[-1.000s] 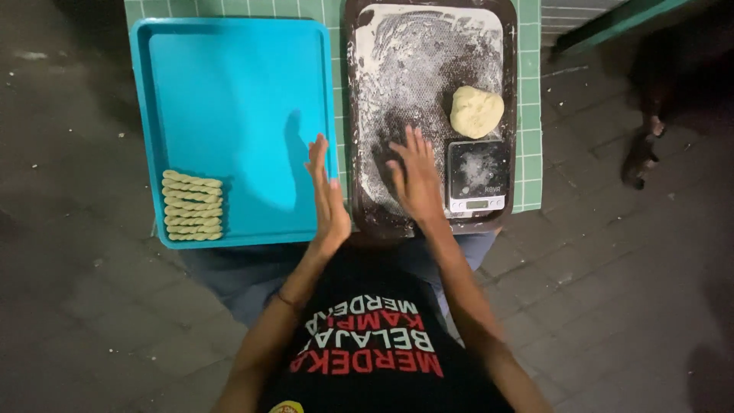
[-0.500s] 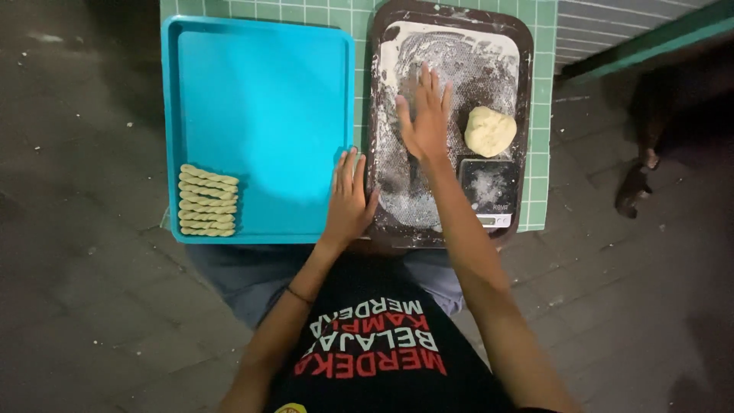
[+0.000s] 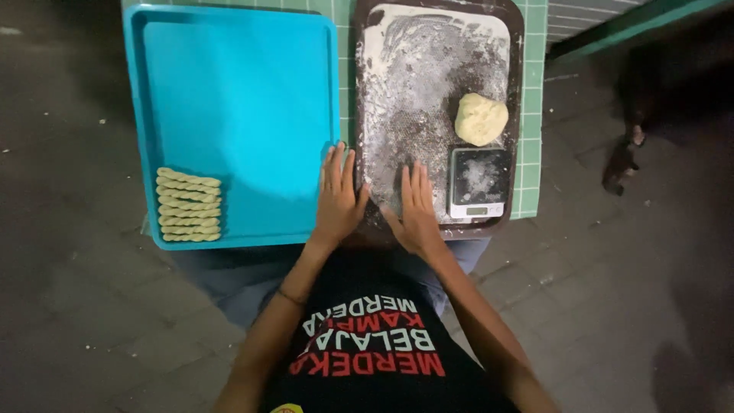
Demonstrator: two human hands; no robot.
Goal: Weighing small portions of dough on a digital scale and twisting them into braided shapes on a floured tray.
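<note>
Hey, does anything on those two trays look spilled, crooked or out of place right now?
Only the flour stands out: it is smeared unevenly over the dark tray and dusts the small scale. The dough ball and twisted dough sticks in the blue tray sit tidy.

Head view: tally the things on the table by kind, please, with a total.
Trays: 2, a blue tray and a dark floured tray
Dough lump: 1
Small scale: 1
Twisted dough strips: 7, as far as can be told
Total: 11
</note>
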